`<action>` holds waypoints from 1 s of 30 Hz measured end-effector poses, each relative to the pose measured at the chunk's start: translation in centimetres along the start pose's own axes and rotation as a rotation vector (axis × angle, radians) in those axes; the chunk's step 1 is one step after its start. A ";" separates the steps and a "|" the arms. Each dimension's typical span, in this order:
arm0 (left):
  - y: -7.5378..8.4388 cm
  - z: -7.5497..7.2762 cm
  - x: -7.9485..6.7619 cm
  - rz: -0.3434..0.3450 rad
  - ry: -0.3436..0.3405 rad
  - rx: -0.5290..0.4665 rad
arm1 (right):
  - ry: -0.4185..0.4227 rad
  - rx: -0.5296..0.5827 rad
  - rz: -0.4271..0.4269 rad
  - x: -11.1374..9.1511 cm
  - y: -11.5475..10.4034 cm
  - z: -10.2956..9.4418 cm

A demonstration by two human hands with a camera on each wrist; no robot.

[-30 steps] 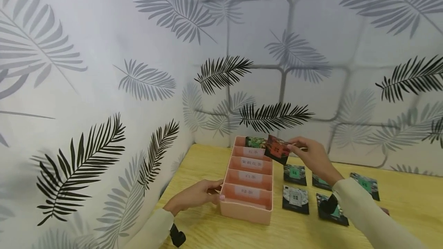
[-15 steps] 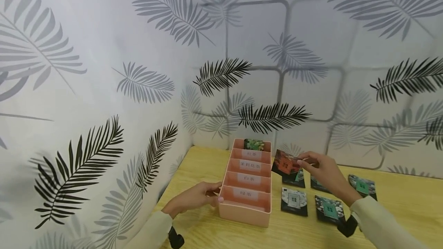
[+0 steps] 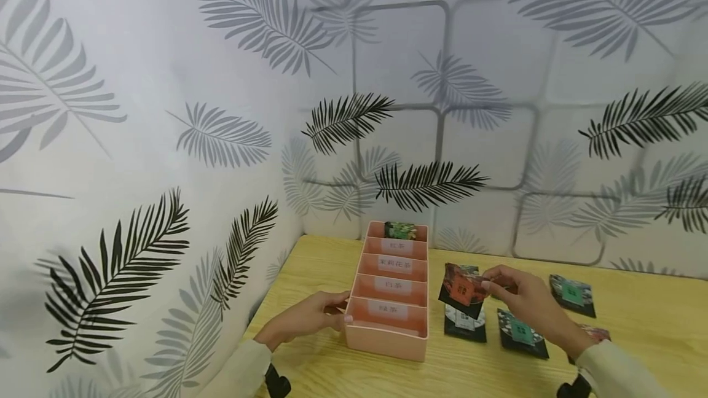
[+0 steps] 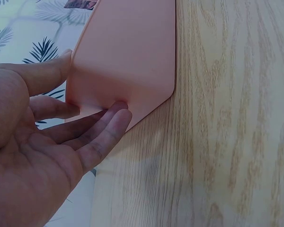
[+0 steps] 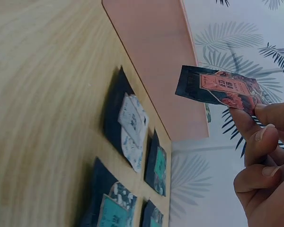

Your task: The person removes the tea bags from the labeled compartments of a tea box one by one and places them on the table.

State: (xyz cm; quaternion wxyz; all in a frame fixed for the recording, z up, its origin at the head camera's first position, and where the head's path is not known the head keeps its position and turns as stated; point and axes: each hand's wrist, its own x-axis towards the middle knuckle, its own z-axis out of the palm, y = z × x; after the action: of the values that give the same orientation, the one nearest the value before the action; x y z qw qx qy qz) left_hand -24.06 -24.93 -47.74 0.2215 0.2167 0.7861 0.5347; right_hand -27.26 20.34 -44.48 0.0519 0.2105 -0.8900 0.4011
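Note:
A long pink divided box (image 3: 385, 346) stands on the table, its compartments bearing paper labels in Chinese characters. My left hand (image 3: 304, 319) holds the box near its front left corner, thumb at the rim and fingertips against the outer wall in the left wrist view. To the right of the box my right hand (image 3: 525, 298) pinches the edge of a red and black tea sachet (image 5: 222, 88) between thumb and index finger. The sachet is held above the table and overlaps other sachets in the head view. A green sachet (image 3: 401, 231) stands in the rearmost compartment.
Several sachets lie right of the box: a white and black one (image 3: 464, 327), a green-labelled one (image 3: 522, 333), another green-labelled one (image 3: 572, 295) farther back, and a reddish one (image 3: 596, 331) partly behind the right forearm. A leaf-patterned wall (image 3: 487, 140) borders the table's back and left.
My right hand has brought the red sachet from over the box's rear compartment, out to the right and nearer to me. My left hand stays on the box.

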 end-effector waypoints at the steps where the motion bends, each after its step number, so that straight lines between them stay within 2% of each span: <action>1: 0.0 0.0 0.0 0.000 0.000 -0.005 | -0.013 0.019 0.002 -0.3 0.0 0.1; 6: -0.1 0.0 -0.2 -0.001 -0.005 -0.014 | -0.073 0.089 0.027 -1.6 0.2 0.6; 12: 0.3 0.0 -0.2 -0.004 0.001 0.005 | -0.130 0.094 0.070 -3.1 0.9 1.5; 17: 0.6 0.2 -0.2 -0.024 0.010 -0.009 | -0.195 0.150 0.087 -4.1 1.8 2.2; 22: 0.7 0.3 -0.2 -0.027 0.016 -0.018 | -0.271 0.189 0.106 -4.7 2.6 2.7; 30: 0.7 0.2 -0.2 -0.032 0.019 -0.014 | -0.325 0.192 0.100 -5.4 3.4 3.1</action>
State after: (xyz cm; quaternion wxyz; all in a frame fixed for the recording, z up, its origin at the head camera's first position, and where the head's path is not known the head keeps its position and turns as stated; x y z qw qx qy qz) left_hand -23.70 -24.70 -47.16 0.2242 0.1975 0.7878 0.5385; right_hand -23.58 21.84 -50.36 -0.1327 0.2320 -0.8538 0.4468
